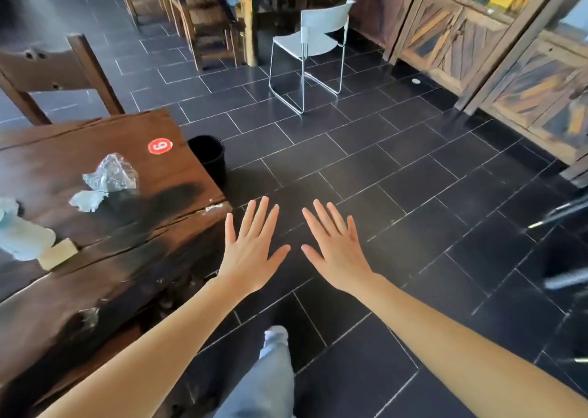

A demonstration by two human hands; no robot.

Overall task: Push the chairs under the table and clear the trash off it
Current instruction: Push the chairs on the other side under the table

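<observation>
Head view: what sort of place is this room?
Likely a café or small restaurant: a wooden table carries a red number sticker, a second table with chairs stands beyond, and a black bin sits on the floor.

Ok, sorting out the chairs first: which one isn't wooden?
The white chair with the thin metal frame, standing on the tiled floor. The brown chair behind the table is wood, like the chairs farther back.
</observation>
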